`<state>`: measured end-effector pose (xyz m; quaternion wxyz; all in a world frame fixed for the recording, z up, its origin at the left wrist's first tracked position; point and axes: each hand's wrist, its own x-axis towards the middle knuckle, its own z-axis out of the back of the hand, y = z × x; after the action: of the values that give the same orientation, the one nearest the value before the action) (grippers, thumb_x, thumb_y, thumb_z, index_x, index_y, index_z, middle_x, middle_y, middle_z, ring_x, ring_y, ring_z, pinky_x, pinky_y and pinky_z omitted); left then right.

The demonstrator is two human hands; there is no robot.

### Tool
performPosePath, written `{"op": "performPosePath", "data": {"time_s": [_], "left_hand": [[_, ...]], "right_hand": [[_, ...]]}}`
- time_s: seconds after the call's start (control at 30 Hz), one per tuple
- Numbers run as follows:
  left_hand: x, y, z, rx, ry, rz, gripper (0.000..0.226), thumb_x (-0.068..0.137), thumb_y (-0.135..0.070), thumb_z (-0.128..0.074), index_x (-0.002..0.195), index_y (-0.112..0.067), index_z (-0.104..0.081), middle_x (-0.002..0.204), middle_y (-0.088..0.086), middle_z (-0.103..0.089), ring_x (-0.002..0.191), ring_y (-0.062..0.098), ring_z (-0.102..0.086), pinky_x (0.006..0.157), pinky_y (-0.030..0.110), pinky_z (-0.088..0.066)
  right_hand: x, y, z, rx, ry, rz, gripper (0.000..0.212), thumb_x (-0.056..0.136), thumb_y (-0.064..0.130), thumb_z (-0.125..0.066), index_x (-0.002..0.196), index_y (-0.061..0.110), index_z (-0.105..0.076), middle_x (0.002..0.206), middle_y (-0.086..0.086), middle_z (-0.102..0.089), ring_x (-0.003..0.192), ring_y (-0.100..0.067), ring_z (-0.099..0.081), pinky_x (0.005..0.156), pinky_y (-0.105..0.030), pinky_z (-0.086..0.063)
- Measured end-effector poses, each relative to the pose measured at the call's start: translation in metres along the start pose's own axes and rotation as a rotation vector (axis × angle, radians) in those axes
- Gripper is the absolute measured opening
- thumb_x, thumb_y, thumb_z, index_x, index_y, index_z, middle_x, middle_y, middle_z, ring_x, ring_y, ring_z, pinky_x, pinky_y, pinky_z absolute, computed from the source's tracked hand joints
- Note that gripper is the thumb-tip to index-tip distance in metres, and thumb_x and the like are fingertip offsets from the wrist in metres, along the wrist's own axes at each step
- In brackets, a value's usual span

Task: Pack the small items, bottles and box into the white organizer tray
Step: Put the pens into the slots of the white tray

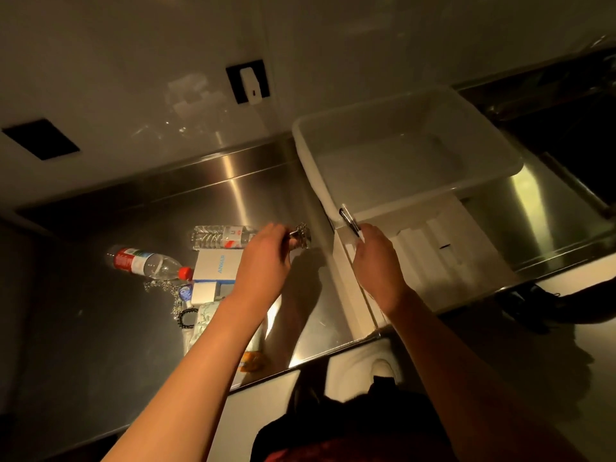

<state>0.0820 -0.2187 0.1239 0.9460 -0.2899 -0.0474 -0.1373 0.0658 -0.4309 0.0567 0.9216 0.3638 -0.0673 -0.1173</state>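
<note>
While the right hand (373, 251) pinches a dark pen (349, 222) over the near-left corner of the white organizer tray (443, 261), the pen's long axis runs up and away from the fingers, roughly along the tray's left wall. The left hand (270, 253) curls round a small metallic chain item (300, 233) above the steel counter (100, 345), just left of the tray. Remaining bottles (146, 264) and box (216, 264) lie farther left, nearer the left hand.
</note>
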Motion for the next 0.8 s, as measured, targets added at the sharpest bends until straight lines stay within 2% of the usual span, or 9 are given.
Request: {"op": "performPosePath", "data": {"time_s": [0.1, 0.2, 0.33, 0.53, 0.6, 0.73, 0.8], "left_hand": [[0.011, -0.018, -0.014, -0.032, -0.018, -0.003, 0.016, 0.100, -0.015, -0.059, 0.109, -0.010, -0.070, 0.100, 0.010, -0.065, 0.090, 0.027, -0.061, 0.078, 0.042, -0.051], [0.018, -0.043, -0.038, -0.059, -0.014, 0.003, 0.017, 0.099, -0.014, -0.059, 0.113, -0.017, -0.069, 0.104, 0.006, -0.065, 0.092, 0.023, -0.062, 0.079, 0.039, -0.053], [0.025, -0.072, -0.070, -0.109, -0.025, -0.003, 0.020, 0.099, -0.010, -0.060, 0.115, -0.020, -0.067, 0.106, 0.003, -0.065, 0.093, 0.021, -0.062, 0.077, 0.034, -0.051], [0.033, -0.109, -0.113, -0.094, -0.011, 0.000, 0.020, 0.097, -0.006, -0.060, 0.113, -0.015, -0.068, 0.101, 0.005, -0.065, 0.085, 0.024, -0.062, 0.070, 0.031, -0.045], [0.034, -0.116, -0.127, -0.090, 0.006, 0.016, 0.020, 0.097, -0.008, -0.059, 0.113, -0.016, -0.068, 0.101, 0.004, -0.065, 0.085, 0.022, -0.062, 0.070, 0.030, -0.045], [0.033, -0.124, -0.152, -0.103, 0.070, 0.064, 0.018, 0.098, -0.008, -0.059, 0.112, -0.012, -0.069, 0.100, 0.005, -0.064, 0.085, 0.023, -0.061, 0.071, 0.039, -0.051], [0.032, -0.126, -0.162, -0.106, 0.105, 0.086, 0.017, 0.098, -0.009, -0.060, 0.111, -0.011, -0.070, 0.100, 0.006, -0.064, 0.084, 0.025, -0.062, 0.074, 0.044, -0.053]], "right_hand": [[0.010, -0.017, 0.016, 0.004, -0.004, 0.028, 0.024, 0.100, 0.008, -0.050, 0.121, 0.013, -0.059, 0.114, -0.004, -0.062, 0.101, -0.019, -0.064, 0.088, -0.035, -0.056], [0.020, -0.043, 0.035, -0.003, 0.006, 0.009, 0.019, 0.102, 0.012, -0.048, 0.118, 0.017, -0.058, 0.110, 0.000, -0.062, 0.098, -0.015, -0.063, 0.084, -0.031, -0.054], [0.031, -0.080, 0.058, -0.012, 0.034, -0.013, 0.021, 0.102, 0.013, -0.048, 0.121, 0.018, -0.058, 0.115, -0.001, -0.062, 0.103, -0.017, -0.062, 0.089, -0.036, -0.054], [0.044, -0.134, 0.081, -0.096, 0.087, -0.052, 0.022, 0.101, 0.012, -0.047, 0.119, 0.016, -0.058, 0.114, -0.004, -0.063, 0.104, -0.024, -0.062, 0.091, -0.043, -0.054], [0.046, -0.148, 0.084, -0.143, 0.114, -0.079, 0.021, 0.101, 0.014, -0.047, 0.118, 0.016, -0.059, 0.112, -0.004, -0.064, 0.103, -0.024, -0.063, 0.091, -0.041, -0.053], [0.048, -0.173, 0.085, -0.222, 0.177, -0.114, 0.016, 0.095, 0.012, -0.054, 0.110, 0.015, -0.060, 0.108, -0.004, -0.066, 0.098, -0.023, -0.065, 0.082, -0.031, -0.050], [0.050, -0.181, 0.086, -0.256, 0.213, -0.135, 0.013, 0.093, 0.012, -0.057, 0.106, 0.015, -0.060, 0.106, -0.005, -0.067, 0.097, -0.024, -0.067, 0.081, -0.031, -0.052]]}}
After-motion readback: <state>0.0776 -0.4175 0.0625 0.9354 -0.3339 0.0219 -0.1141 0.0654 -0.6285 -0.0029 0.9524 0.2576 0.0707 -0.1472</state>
